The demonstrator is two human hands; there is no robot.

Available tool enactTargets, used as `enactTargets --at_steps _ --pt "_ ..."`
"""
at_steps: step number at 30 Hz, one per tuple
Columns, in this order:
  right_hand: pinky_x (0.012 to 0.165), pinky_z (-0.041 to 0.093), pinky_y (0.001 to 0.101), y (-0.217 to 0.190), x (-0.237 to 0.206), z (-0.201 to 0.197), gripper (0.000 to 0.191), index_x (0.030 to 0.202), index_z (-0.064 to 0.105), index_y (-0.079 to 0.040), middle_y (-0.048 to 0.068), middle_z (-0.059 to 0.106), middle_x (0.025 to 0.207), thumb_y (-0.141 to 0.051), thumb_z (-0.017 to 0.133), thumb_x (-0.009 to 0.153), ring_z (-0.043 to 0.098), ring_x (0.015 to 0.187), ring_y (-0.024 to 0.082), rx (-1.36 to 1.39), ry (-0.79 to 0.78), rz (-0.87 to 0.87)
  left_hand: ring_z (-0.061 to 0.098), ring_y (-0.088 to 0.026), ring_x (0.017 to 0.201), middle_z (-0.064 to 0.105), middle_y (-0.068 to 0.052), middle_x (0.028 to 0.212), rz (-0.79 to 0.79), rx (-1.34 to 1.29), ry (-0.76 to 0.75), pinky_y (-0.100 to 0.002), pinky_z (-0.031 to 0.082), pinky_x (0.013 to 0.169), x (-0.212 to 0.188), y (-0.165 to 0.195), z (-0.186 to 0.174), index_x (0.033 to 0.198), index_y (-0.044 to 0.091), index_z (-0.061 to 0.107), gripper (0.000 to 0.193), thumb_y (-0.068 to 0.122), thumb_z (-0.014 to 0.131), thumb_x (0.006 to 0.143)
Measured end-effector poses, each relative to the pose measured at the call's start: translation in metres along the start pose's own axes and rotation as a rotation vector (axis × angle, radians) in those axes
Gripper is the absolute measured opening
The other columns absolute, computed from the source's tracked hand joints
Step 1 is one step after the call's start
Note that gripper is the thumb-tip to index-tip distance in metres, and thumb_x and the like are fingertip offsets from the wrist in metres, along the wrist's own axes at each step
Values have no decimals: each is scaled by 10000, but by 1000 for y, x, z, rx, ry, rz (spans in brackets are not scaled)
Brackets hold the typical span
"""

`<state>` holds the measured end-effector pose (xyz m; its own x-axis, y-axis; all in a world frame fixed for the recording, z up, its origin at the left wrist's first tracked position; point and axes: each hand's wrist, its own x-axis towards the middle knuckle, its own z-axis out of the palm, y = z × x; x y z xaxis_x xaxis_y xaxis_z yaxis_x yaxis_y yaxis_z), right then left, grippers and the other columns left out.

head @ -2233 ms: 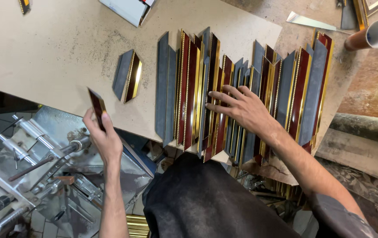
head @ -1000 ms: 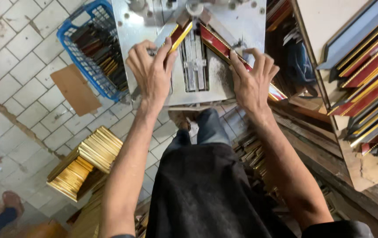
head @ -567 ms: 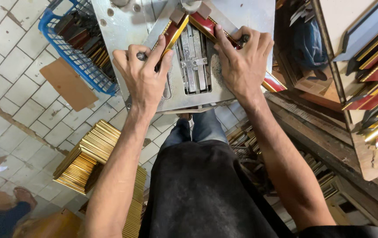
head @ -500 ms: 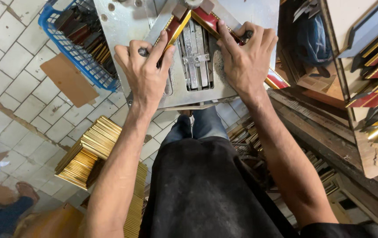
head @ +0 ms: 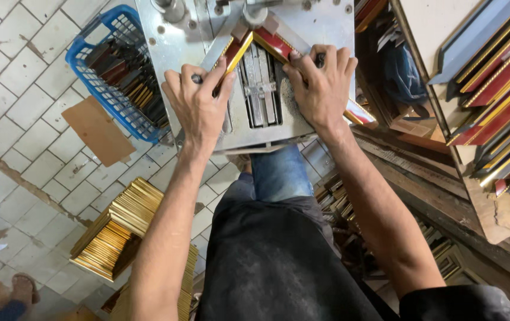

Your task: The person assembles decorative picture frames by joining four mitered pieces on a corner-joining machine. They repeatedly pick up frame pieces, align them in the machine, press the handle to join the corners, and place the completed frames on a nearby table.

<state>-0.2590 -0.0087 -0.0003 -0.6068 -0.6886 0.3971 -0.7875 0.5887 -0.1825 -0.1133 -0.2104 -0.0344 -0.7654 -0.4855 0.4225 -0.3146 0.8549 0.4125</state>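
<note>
Pale square floor tiles (head: pixel 23 89) spread out below you, cracked and stained on the left. Nearest to you, beside your dark trousers, sits a stack of thin gold strips (head: pixel 115 229) on the floor. Your left hand (head: pixel 198 107) lies flat on the grey metal joining machine (head: pixel 174 44), its grip pressed down on the gold-edged frame moulding piece (head: pixel 234 56) that slants up to the right. Your right hand (head: pixel 320 89) presses the red and gold frame moulding piece (head: pixel 275 43), which slants up to the left; both pieces meet in a corner near the machine's top. A flat brown cardboard piece (head: pixel 94 131) lies on the tiles to the left, touching the blue plastic basket (head: pixel 97 50) of dark offcuts. Further right, a wooden desk (head: pixel 492 214) carries red, gold and grey frame mouldings (head: pixel 492 89) side by side.
</note>
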Motion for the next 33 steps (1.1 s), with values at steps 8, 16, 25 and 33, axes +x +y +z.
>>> enactTargets --at_steps 8,16,25,33 --pt "870 351 447 -8 16 -7 240 1146 726 -225 62 530 1077 -345 816 958 456 1006 279 -14 39 1 441 -248 932 500 8 923 11 20 39 -442 347 792 2 6 -6 1134 254 808 309 369 886 858" --pt "825 509 466 17 -43 -73 615 1471 521 -186 241 490 1421 -373 725 922 604 1044 419 71 -127 134 340 -393 1337 439 -180 1372 7 153 -13 -586 323 1033 -9 44 -29 1044 146 782 227 328 826 915" --pt "457 489 263 118 -132 -166 486 1452 586 -185 88 692 1067 -306 745 1009 663 646 153 -93 99 190 430 -304 1242 492 -100 1220 -70 -193 175 -515 308 1032 -81 121 -65 1265 165 705 229 262 706 1057" --pt "547 529 370 332 -58 -203 795 1618 476 -161 232 602 1341 153 546 892 684 911 300 -310 -97 460 568 -301 1165 622 -98 1218 402 -257 -226 -461 420 968 79 271 87 1348 82 671 375 226 719 1006"
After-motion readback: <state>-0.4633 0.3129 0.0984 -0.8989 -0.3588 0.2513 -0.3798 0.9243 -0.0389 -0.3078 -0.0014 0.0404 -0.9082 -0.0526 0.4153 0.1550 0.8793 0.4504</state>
